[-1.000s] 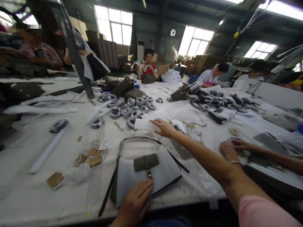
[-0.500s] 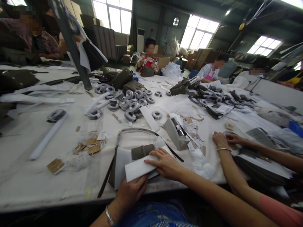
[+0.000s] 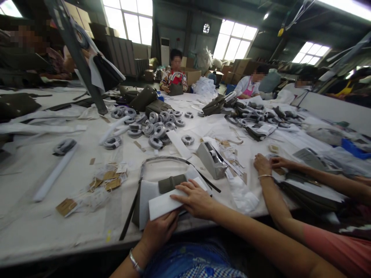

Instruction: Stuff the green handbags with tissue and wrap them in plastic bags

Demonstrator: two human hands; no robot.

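Observation:
A handbag (image 3: 145, 193) wrapped in white, with an olive flap (image 3: 171, 183) and a dark handle loop (image 3: 165, 158), lies at the table's near edge. Across its front lies a white strip (image 3: 161, 207), held at a slant by both my hands. My right hand (image 3: 194, 199) lies over the strip's right end with fingers stretched along its top; the thumb is hidden. My left hand (image 3: 159, 231), with a bracelet on the wrist, comes up from below and grips the strip's lower edge, fingers curled.
A grey tape dispenser (image 3: 212, 158) stands right of the bag. Several coiled straps (image 3: 156, 132) lie beyond, card tags in plastic (image 3: 100, 185) and a white rod (image 3: 53, 175) to the left. A co-worker's hands (image 3: 263, 164) work at the right. Other people sit at the far end.
My right hand reached out to the white strip, drew it back over the handbag, and my left hand took its lower edge. In the last half second little moved.

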